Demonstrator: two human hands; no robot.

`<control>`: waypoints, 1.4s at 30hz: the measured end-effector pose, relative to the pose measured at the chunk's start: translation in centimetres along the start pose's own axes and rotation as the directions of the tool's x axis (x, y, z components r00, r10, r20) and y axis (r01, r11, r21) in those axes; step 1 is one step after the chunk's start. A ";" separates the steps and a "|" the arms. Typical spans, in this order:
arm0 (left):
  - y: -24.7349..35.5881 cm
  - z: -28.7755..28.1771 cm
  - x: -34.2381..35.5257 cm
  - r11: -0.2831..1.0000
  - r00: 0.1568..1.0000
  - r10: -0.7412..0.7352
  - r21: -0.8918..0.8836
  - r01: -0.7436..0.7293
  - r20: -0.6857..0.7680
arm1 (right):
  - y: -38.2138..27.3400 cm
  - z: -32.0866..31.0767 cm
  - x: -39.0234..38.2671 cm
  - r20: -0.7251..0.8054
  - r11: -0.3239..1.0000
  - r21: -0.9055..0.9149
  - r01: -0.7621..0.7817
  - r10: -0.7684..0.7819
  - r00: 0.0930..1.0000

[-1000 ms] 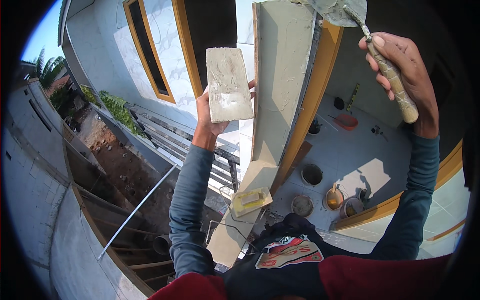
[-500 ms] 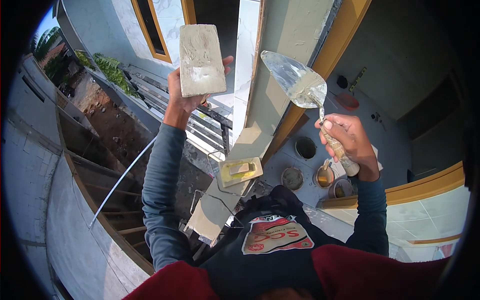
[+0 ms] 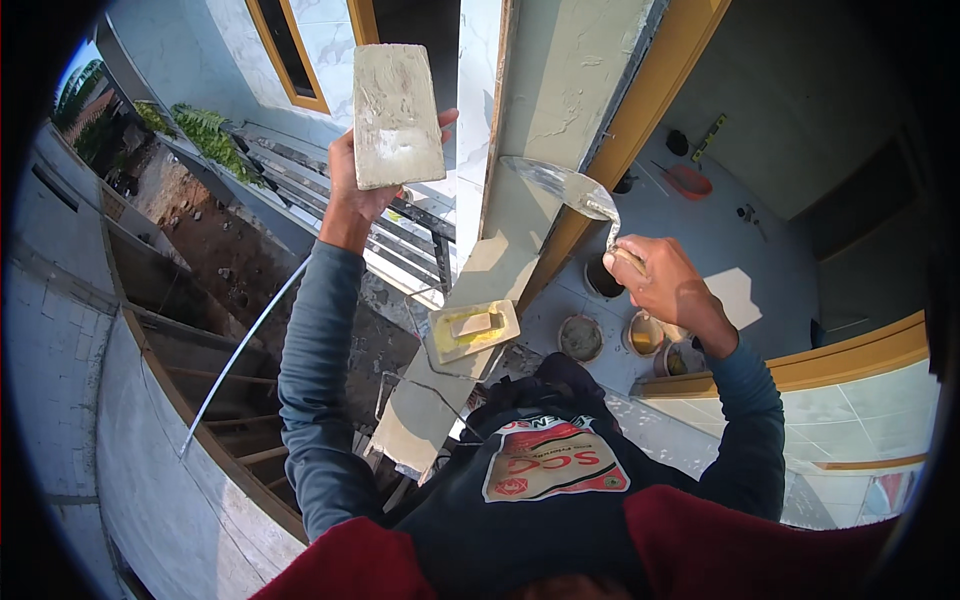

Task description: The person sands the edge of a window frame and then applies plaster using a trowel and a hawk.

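Observation:
My left hand [image 3: 350,190] is wrapped round the back of a plastering float [image 3: 398,115], held up at the upper left. Its flat rectangular face is smeared with grey mortar; its handle is hidden. Closed on the handle of a pointed trowel is my right hand [image 3: 668,285]. The trowel's blade [image 3: 570,187] is tilted nearly edge-on in front of the narrow plastered wall strip [image 3: 565,85]; whether it touches cannot be told. A second, yellowish float [image 3: 450,347] lies handle up on the mortar-covered plank [image 3: 415,405] below.
Several buckets, one holding grey mortar [image 3: 580,338], stand on the floor at right, beyond the yellow-brown frame [image 3: 640,150]. Farther back are a red basin [image 3: 690,182] and a spirit level [image 3: 710,138]. A dark railing [image 3: 435,230] and lower ground [image 3: 215,250] lie left.
The trowel has swung down and turned from showing its broad face to nearly edge-on, close to the wall strip. My right hand has rotated and lowered slightly; the left float has barely shifted.

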State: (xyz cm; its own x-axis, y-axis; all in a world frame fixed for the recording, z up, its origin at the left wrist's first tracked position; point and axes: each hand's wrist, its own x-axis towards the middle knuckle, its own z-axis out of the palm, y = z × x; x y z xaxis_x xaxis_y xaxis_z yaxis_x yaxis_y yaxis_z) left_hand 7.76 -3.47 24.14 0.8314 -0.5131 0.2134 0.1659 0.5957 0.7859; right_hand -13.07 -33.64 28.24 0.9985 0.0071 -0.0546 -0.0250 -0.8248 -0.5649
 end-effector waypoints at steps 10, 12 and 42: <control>0.6 -0.6 -3.1 0.998 0.992 0.044 -0.046 -0.050 -0.115 | -6.3 -7.7 -2.9 -0.307 0.970 0.222 0.095 -0.022 0.952; 1.0 -0.7 -3.4 0.998 0.991 0.052 -0.039 -0.057 -0.125 | -4.3 -6.1 -2.9 -0.131 0.980 0.200 -0.025 0.052 0.990; -0.3 -3.7 -5.0 0.999 0.997 0.002 -0.051 -0.006 -0.080 | -0.4 -3.6 -0.3 0.085 0.809 0.580 -0.097 0.058 0.995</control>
State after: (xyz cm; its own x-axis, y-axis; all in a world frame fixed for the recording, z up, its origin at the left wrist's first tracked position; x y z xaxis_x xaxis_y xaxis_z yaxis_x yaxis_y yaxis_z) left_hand 5.51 1.25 20.66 0.8713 -0.4612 0.1676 0.1879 0.6291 0.7543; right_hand -13.20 -35.35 31.47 0.9876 0.0067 -0.1571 -0.1455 -0.3400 -0.9291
